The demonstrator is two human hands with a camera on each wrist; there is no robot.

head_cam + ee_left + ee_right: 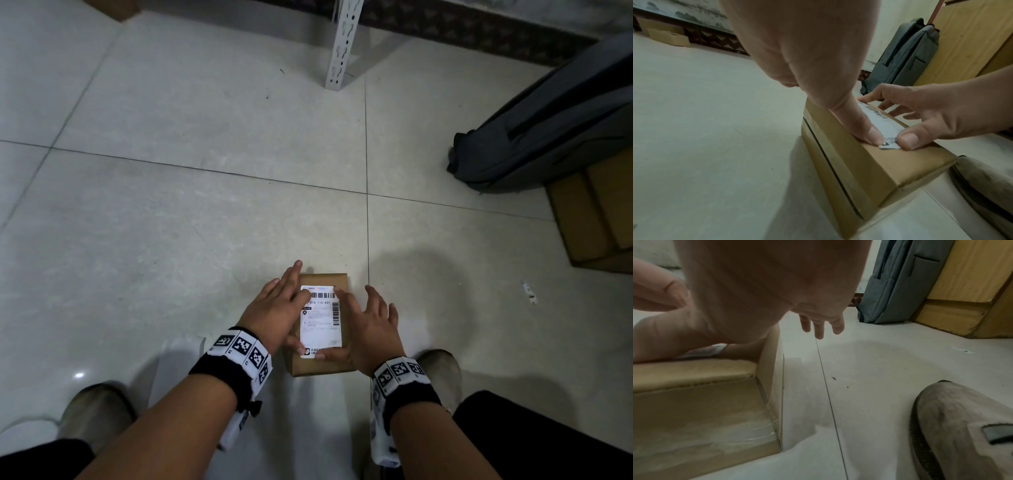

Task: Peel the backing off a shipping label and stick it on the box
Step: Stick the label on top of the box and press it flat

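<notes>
A small brown cardboard box (322,366) lies flat on the tiled floor between my feet. A white shipping label (320,325) with barcodes lies on its top face. My left hand (277,308) rests on the label's left side, fingers straight, its thumb (865,129) pressing the near left corner. My right hand (370,325) spans the right side, with its index fingertip on the far edge and its thumb on the near edge. The left wrist view shows the label (879,116), the box (869,164) and the right hand (931,113). In the right wrist view the label's (705,350) corner peeks from under my right hand (756,288).
A white sheet of paper (181,346) lies on the floor by my left wrist. A grey backpack (548,130) leans on a large carton (592,219) at the right. A white metal post (342,44) stands ahead. My shoes (96,411) flank the box. A paper scrap (529,293) lies right.
</notes>
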